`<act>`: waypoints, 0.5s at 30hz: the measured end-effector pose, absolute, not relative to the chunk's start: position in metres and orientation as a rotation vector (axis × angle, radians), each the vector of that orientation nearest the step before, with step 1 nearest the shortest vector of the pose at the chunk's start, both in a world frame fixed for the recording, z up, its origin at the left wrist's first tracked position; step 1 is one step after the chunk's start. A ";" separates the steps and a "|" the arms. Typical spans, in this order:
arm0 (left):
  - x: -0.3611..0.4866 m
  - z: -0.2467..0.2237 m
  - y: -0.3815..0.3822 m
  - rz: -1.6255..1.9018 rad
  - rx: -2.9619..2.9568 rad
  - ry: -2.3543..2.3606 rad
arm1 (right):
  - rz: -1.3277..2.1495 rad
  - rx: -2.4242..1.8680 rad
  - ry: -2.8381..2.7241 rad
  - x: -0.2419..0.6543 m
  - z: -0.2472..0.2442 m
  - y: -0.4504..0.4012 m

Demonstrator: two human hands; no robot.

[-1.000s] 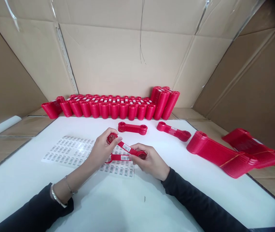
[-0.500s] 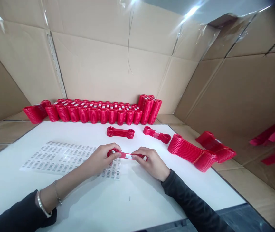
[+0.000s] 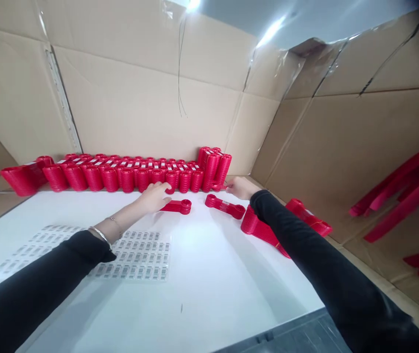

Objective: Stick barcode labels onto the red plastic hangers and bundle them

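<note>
Hands [image 3: 156, 196] holding red piece [image 3: 195, 184], long axis crosswise, at row [image 3: 121, 176]

Cardboard walls [image 3: 139, 113] around white table [image 3: 213, 274]

So there's a red plastic hanger piece [image 3: 195, 184] held up at both ends, flat bar with round ends, right against the long row of stacked red pieces [image 3: 121, 176] at the far edge of the white surface [image 3: 213, 274].

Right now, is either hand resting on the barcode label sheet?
No, both hands are stretched to the far row of red pieces, beyond the barcode label sheet.
</note>
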State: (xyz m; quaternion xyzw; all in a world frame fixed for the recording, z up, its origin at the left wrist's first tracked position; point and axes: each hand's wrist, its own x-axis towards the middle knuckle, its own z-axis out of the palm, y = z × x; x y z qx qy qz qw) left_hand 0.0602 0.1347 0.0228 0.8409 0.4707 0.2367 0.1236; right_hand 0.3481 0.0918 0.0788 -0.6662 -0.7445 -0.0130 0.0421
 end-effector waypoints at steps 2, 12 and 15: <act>0.048 0.017 0.144 0.583 2.495 1.407 | 0.023 -2.126 -2.301 0.349 0.073 0.105; 0.027 0.000 0.160 0.298 2.527 1.311 | 0.177 -2.295 -2.360 0.344 0.053 0.123; 0.024 0.000 0.159 0.315 2.510 1.299 | 0.141 -2.252 -2.362 0.347 0.046 0.128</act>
